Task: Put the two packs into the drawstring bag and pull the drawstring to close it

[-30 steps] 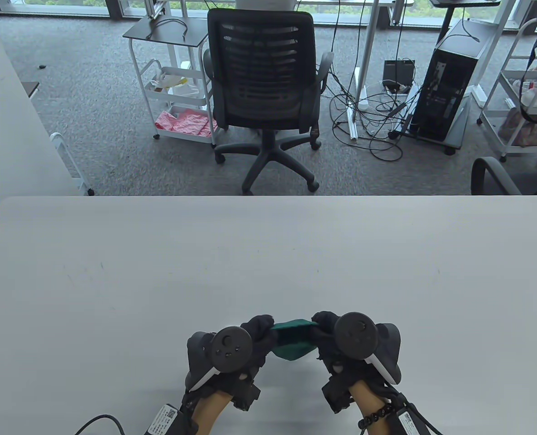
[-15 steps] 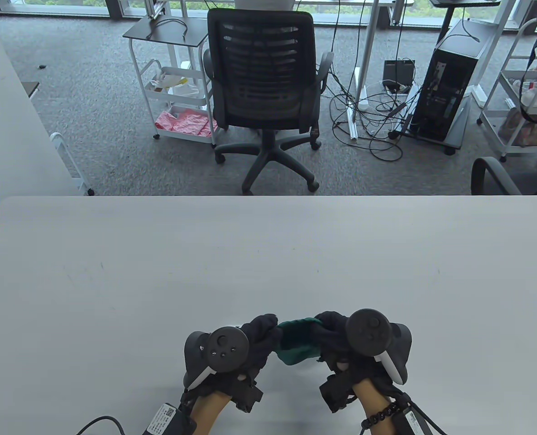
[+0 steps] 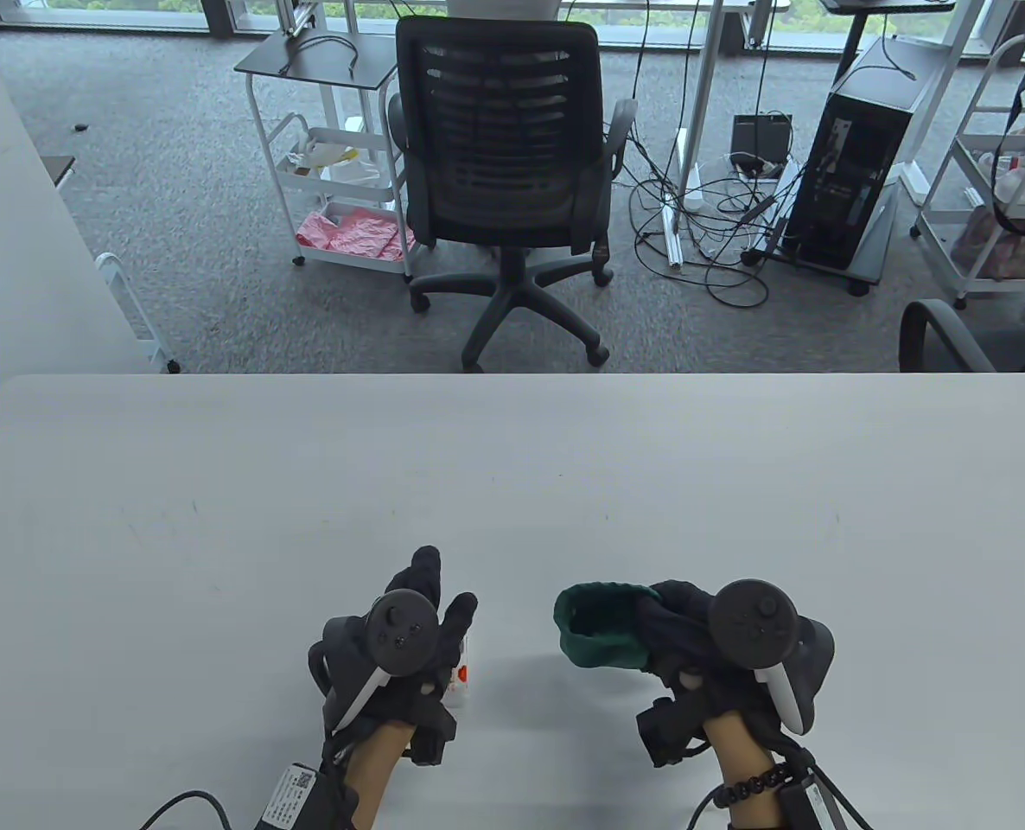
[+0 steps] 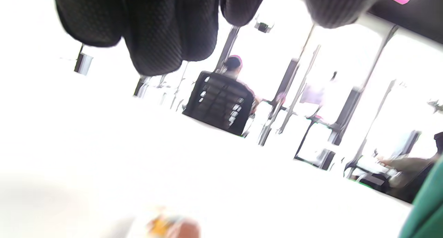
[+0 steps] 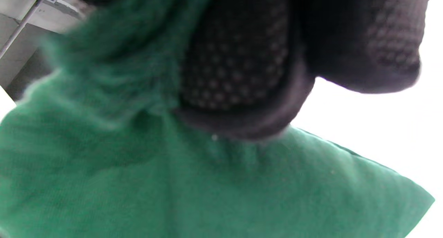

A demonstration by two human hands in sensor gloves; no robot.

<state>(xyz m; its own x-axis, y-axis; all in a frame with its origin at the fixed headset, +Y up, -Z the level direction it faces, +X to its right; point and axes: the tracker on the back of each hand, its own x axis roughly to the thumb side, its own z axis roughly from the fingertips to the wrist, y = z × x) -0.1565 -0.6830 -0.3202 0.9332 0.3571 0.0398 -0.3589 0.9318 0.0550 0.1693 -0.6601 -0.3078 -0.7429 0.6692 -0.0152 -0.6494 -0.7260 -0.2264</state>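
Note:
My right hand [image 3: 672, 616] grips the green drawstring bag [image 3: 603, 629] near the table's front edge, its mouth wide and turned left. In the right wrist view a gloved finger [image 5: 238, 68] curls into the green cloth of the bag [image 5: 207, 186]. My left hand [image 3: 442, 596] is apart from the bag, to its left, with its fingers straight and pointing away from me. A small white pack [image 3: 459, 681] with a red-orange mark lies on the table under that hand's right side. It shows blurred [image 4: 162, 227] below the fingers [image 4: 162, 33] in the left wrist view. Only this one pack is in view.
The white table [image 3: 219, 519] stretches wide ahead and to both sides. Beyond its far edge stand an office chair [image 3: 504, 147], a white cart [image 3: 331, 173] and a computer tower [image 3: 858, 147] on the carpet.
My left hand let go of the bag and moved left, its fingers now straight over the pack. My right hand carried the bag a little right, and the bag's mouth has widened.

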